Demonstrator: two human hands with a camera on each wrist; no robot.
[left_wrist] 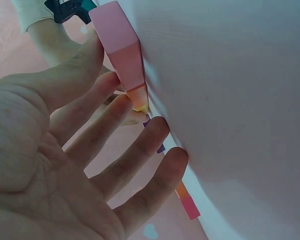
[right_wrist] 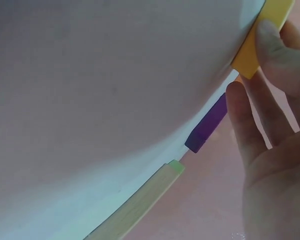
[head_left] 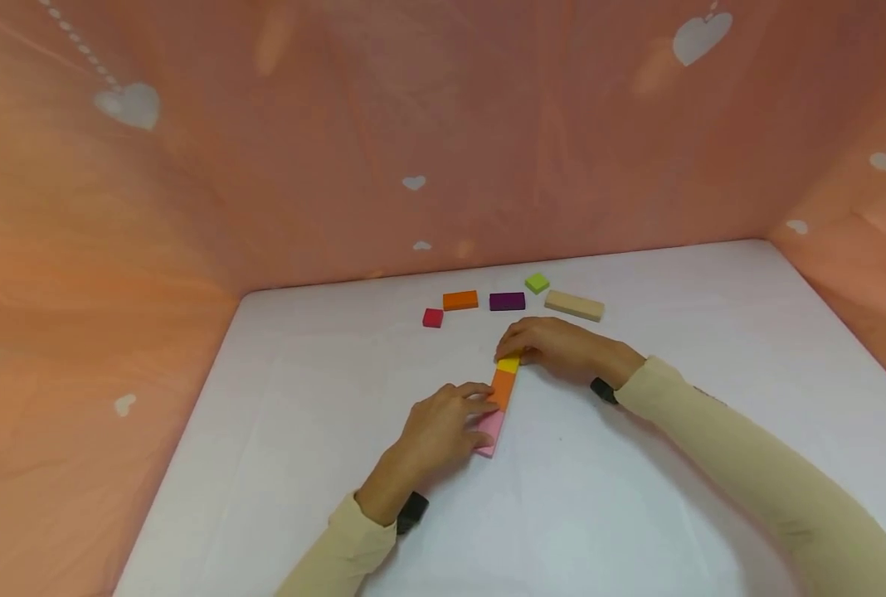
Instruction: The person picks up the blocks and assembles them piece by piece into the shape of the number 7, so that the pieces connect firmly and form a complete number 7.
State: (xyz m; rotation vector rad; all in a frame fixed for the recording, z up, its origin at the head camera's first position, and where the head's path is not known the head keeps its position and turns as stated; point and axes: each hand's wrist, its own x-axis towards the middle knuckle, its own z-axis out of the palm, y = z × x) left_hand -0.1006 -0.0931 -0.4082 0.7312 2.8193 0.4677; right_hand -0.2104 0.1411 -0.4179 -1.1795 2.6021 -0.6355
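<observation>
A pink block (head_left: 490,433), an orange block (head_left: 502,390) and a yellow block (head_left: 508,363) lie end to end in a slanting row on the white table. My left hand (head_left: 443,427) rests against the left side of the row, its thumb by the pink block and its fingertips reaching the orange one. In the left wrist view those fingers are spread and fairly straight. At the far end, my right hand (head_left: 555,344) pinches the yellow block, with its thumb on one side, as the right wrist view shows; some fingertips are hidden there.
Behind the row lie a red block (head_left: 432,317), another orange block (head_left: 460,300), a purple block (head_left: 507,301), a lime-green block (head_left: 537,283) and a long plain wooden block (head_left: 574,305). A pinkish-orange cloth (head_left: 323,207) with hearts walls the table's back and sides.
</observation>
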